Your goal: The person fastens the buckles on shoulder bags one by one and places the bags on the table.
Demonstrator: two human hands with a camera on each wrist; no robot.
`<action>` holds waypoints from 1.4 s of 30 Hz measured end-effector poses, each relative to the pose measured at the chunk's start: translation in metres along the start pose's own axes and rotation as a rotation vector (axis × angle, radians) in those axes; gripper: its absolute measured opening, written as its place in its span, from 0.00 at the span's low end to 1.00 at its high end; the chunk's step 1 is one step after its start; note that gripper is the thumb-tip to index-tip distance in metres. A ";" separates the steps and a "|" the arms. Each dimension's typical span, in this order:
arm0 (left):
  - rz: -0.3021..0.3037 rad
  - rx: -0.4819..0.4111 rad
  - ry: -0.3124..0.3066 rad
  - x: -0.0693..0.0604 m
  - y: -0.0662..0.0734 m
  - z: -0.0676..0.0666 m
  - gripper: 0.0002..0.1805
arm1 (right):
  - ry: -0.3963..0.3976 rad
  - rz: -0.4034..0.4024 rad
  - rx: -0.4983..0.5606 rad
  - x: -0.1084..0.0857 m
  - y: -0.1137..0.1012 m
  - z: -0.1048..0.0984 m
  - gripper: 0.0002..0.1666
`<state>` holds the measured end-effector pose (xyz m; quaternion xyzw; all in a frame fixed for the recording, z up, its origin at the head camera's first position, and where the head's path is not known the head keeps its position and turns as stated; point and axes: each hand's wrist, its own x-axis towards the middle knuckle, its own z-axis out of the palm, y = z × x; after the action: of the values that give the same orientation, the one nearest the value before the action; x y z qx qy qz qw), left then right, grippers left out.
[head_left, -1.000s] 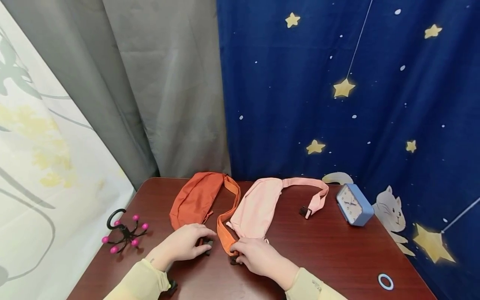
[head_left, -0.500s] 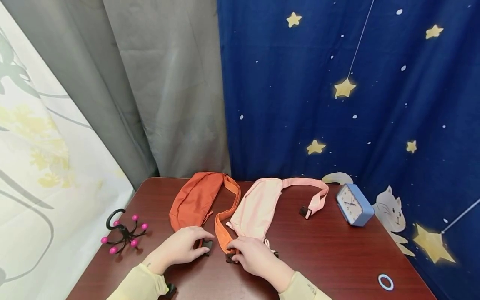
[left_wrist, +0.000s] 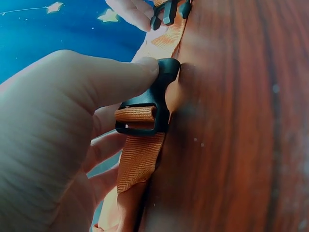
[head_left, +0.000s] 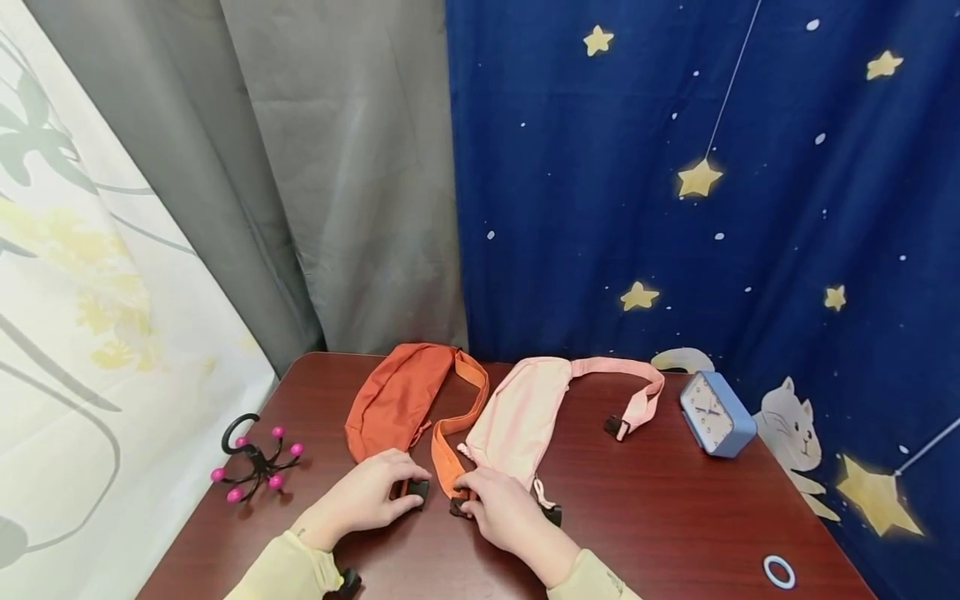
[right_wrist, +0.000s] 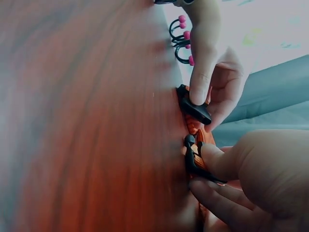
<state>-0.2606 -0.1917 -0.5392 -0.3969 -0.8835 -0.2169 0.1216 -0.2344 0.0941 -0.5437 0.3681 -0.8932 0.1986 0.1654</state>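
The left hand (head_left: 369,492) pinches the black socket half of a buckle (left_wrist: 161,89) on a short orange strap, thumb on top. Facing it across a small gap, the right hand (head_left: 504,510) pinches the pronged half (right_wrist: 194,157) at the end of the long orange strap (head_left: 447,454). Both halves are apart, low over the table. The orange-red waist bag (head_left: 397,396) lies behind the left hand. A pink waist bag (head_left: 521,412) lies behind the right hand, its near end partly hidden by it.
A black hook rack with pink balls (head_left: 258,467) stands at the left. The pink strap's buckle (head_left: 617,427) lies right of the pink bag, a blue clock (head_left: 716,414) at the back right, a light blue ring (head_left: 779,572) at the front right. Curtains hang behind the table (head_left: 660,517).
The right hand has moved slightly left with the pronged half, towards the left hand. A black buckle by the pink bag's near end has come into sight. The head view has shifted a little.
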 end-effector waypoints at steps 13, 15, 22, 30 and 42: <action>0.016 -0.046 0.033 -0.001 -0.002 0.008 0.17 | 0.001 0.113 0.058 0.000 -0.004 0.012 0.17; 0.013 -0.058 0.036 -0.001 -0.002 0.009 0.17 | 0.012 0.113 0.049 0.000 -0.004 0.014 0.17; -0.003 -0.088 0.037 -0.004 -0.006 0.014 0.17 | 0.068 0.090 0.066 0.002 -0.009 0.020 0.18; -0.003 -0.101 0.056 -0.006 -0.006 0.013 0.17 | 0.128 0.070 0.052 0.007 -0.010 0.031 0.19; 0.004 -0.099 0.060 -0.007 -0.006 0.015 0.17 | 0.203 -0.010 0.077 0.016 -0.012 0.037 0.20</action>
<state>-0.2616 -0.1928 -0.5569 -0.3973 -0.8669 -0.2721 0.1286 -0.2422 0.0598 -0.5658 0.3567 -0.8616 0.2681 0.2418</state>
